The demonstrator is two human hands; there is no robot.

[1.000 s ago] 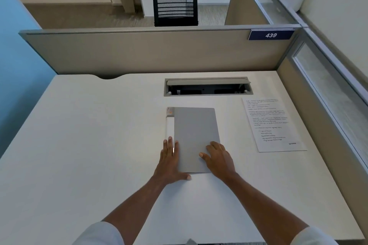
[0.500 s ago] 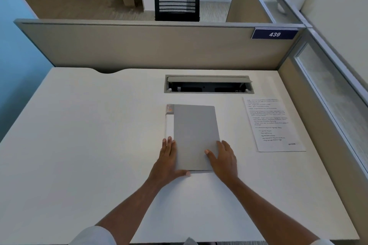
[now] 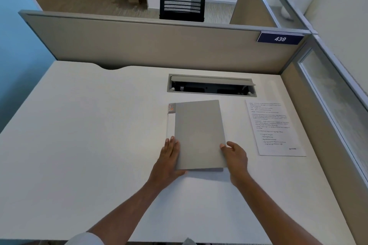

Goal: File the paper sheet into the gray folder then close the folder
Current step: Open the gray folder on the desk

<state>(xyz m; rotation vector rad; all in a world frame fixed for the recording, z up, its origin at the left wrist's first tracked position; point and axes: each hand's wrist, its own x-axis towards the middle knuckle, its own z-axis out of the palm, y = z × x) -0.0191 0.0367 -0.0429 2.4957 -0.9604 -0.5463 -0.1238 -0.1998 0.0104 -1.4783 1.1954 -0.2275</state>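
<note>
Head view. The gray folder (image 3: 200, 135) lies at frame centre on the white desk (image 3: 89, 135), its cover down except at the lower right corner, where it stands slightly proud of the back panel; what it holds cannot be seen. A white spine strip with a small orange label runs down its left edge.

The left hand (image 3: 169, 160) lies flat on the folder's lower left edge, fingers extended and together, thumb under the bottom edge; it presses and grips nothing. The right hand (image 3: 236, 157) sits at the lower right edge, fingers loosely curled, tips touching the cover's edge; whether it pinches the cover cannot be told.

The paper sheet (image 3: 273, 127), printed, lies flat on the desk right of the folder, apart from it.

Above the folder, the desk's cable tray (image 3: 212, 85) stands open, with dark fittings inside.
</note>
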